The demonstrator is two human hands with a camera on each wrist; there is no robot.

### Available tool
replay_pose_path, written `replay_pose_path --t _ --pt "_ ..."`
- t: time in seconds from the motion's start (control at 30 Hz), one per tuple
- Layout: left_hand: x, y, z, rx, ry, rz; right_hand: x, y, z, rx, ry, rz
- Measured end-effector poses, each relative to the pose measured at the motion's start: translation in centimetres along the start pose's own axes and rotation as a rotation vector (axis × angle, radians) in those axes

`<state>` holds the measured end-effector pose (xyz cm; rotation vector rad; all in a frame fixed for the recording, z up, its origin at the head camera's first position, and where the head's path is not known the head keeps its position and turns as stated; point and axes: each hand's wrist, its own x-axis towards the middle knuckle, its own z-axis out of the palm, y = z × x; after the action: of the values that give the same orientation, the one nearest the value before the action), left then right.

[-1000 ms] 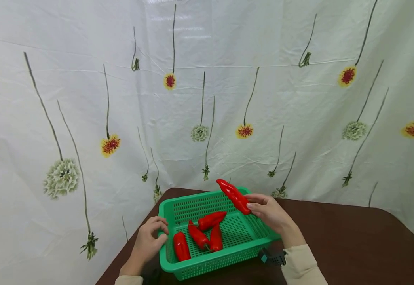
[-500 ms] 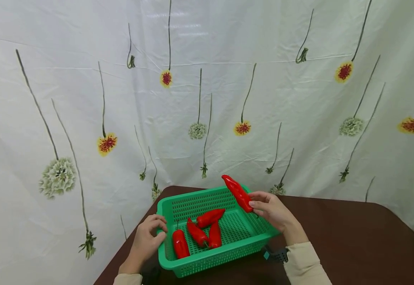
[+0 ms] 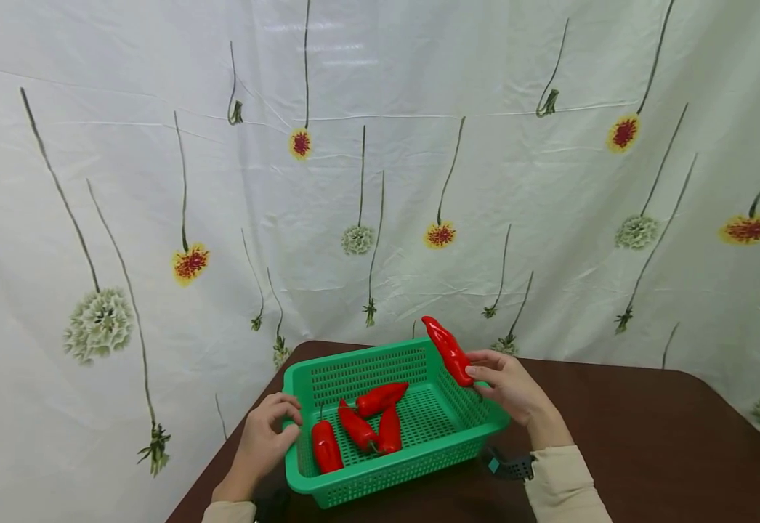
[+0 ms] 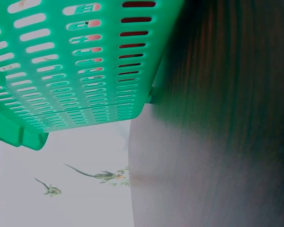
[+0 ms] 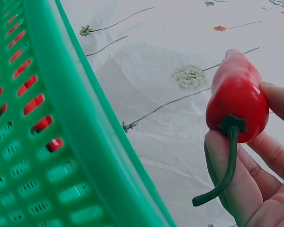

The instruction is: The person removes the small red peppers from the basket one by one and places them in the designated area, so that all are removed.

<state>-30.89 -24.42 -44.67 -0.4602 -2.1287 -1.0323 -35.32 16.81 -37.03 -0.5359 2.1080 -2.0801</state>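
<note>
My right hand (image 3: 507, 381) pinches a long red chili pepper (image 3: 447, 350) by its stem end, above the right end of a green plastic basket (image 3: 393, 468). In the right wrist view the held pepper's curved green stem (image 5: 233, 161) hangs toward me, with thumb and fingers on either side. At the basket's left end my left hand (image 3: 265, 436) holds the rim with bent fingers. Several more red peppers (image 3: 357, 427) lie on the basket floor, mostly in its left half. The left wrist view shows the basket's slotted wall (image 4: 66, 71) and only a sliver of a finger.
The basket stands on a dark brown table (image 3: 635, 436). Behind it hangs a white curtain (image 3: 399, 87) printed with flowers. A black watch-like strap (image 3: 511, 467) sits at the right wrist.
My right hand has carried the pepper slightly to the right, and the pepper stands a little steeper. The left hand keeps its place on the rim. The head view has shifted slightly.
</note>
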Motion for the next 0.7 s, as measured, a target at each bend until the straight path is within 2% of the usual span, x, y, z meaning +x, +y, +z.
replay_pose_path --t 0.7 --pt "0.1 0.1 0.0 0.002 0.004 0.004 -0.6 -0.3 -1.4 0.009 0.139 0.052"
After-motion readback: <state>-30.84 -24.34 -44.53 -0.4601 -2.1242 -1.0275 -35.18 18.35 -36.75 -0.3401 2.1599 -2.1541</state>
